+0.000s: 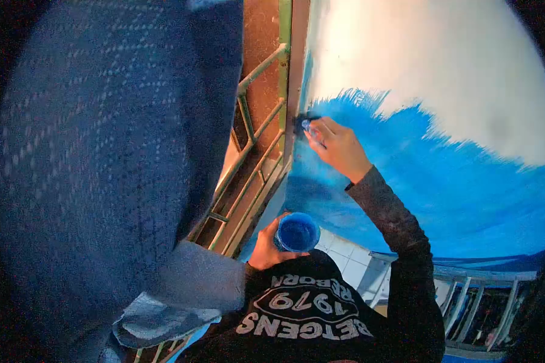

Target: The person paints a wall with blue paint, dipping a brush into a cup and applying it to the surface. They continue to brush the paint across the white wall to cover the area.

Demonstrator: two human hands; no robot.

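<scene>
Brush (303,124): small, dark bristles loaded w/ blue; tip pressed to wall right at the vertical frame edge, upper centre of view. Handle mostly hidden in the grip.
Right hand (339,147): closed round brush handle, fingers curled tight, knuckles toward cam; arm in dark sleeve stretched up from lower right.
Cup (297,233): blue, round, open top, blue paint inside; held below the brush, well apart from it, close to the chest.
Left hand (265,247): wrapped round cup from its left side, thumb on rim side; cup upright, slight tilt poss., can't tell for sure.
Wall (442,181): lower part covered blue w/ visible stroke marks; upper part was bare white (430,60); ragged boundary between the two, running from brush height at left, dipping to the right.
Frame (261,145): green metal bars + brown panel just left of the wall edge, touching the painted strip.
Shirt (309,308): dark, white print, bottom of view.
Cloth (103,157): big dark blue-grey fabric filled left half, blurred, very near cam.
Railing (466,296): pale bars at lower right, below the wall.
Step (judged): cutting-in along the edge by the frame, at the top limit of the blue.
Next move (judged): calls for a steady, short stroke kept off the frame; reload from cup likely once bristles run thin; white area above remained to cover.
</scene>
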